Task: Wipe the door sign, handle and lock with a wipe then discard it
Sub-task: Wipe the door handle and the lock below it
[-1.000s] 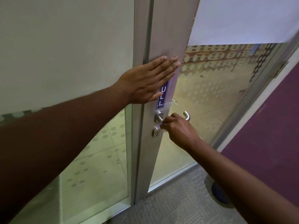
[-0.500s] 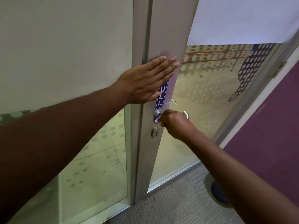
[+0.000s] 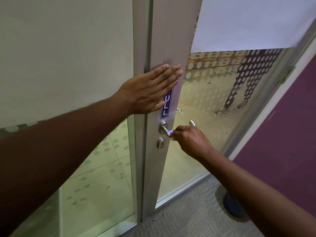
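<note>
A blue PULL sign [image 3: 166,106] runs vertically on the door's metal stile, its top covered by my left hand [image 3: 150,90], which presses flat against the stile with straight fingers. Below the sign is the silver lever handle [image 3: 164,128]; its far end [image 3: 192,123] shows past my knuckles. My right hand [image 3: 191,140] is curled around the lever with a small whitish wipe [image 3: 169,133] pinched at the fingertips against the metal. The round lock cylinder [image 3: 161,143] sits just under the handle, uncovered.
The glass door [image 3: 213,100] with frosted dots stands ajar to the right; a person's legs show through it. A fixed glass panel [image 3: 95,168] is on the left. Grey carpet [image 3: 188,216] lies below, a purple wall [image 3: 282,142] and a dark doorstop [image 3: 230,206] at right.
My right hand rose from near the lock to the handle's base, then slid outward along the lever with the wipe. My left hand stayed flat on the stile.
</note>
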